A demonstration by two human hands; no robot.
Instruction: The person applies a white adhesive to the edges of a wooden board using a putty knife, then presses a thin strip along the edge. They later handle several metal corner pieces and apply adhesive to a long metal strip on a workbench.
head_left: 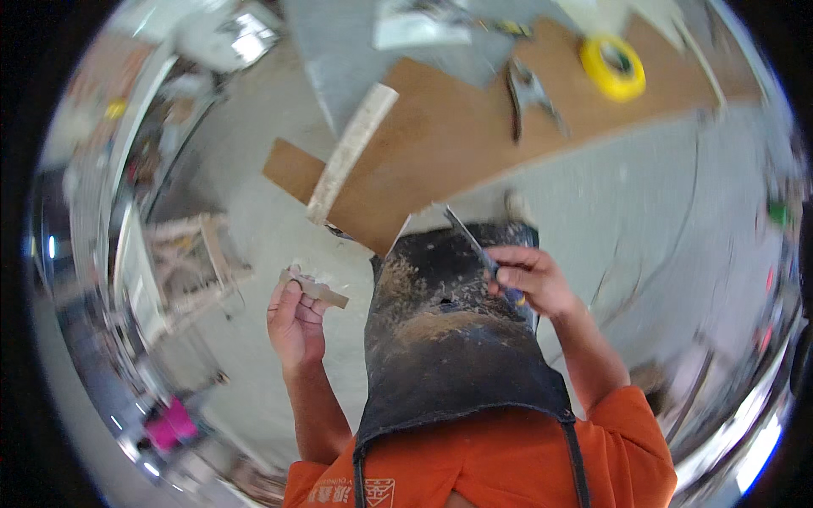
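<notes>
A tan strip (325,294) is pinched in the left grip (297,320), left of the black apron (461,368), its long axis sloping down rightward. A slim tool (468,236) is clasped in the right grip (539,281), its tip pointing forward-left.

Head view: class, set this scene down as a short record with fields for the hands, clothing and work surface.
Left hand: holds short flat tan strip
Right hand: holds slim grey metal tool, handle partly yellow
Clothing: dust-stained black apron, orange shirt
Work surface: flat brown board
On board: long off-white strip, yellow ring-shaped roll, grey pliers-like metal tool
</notes>
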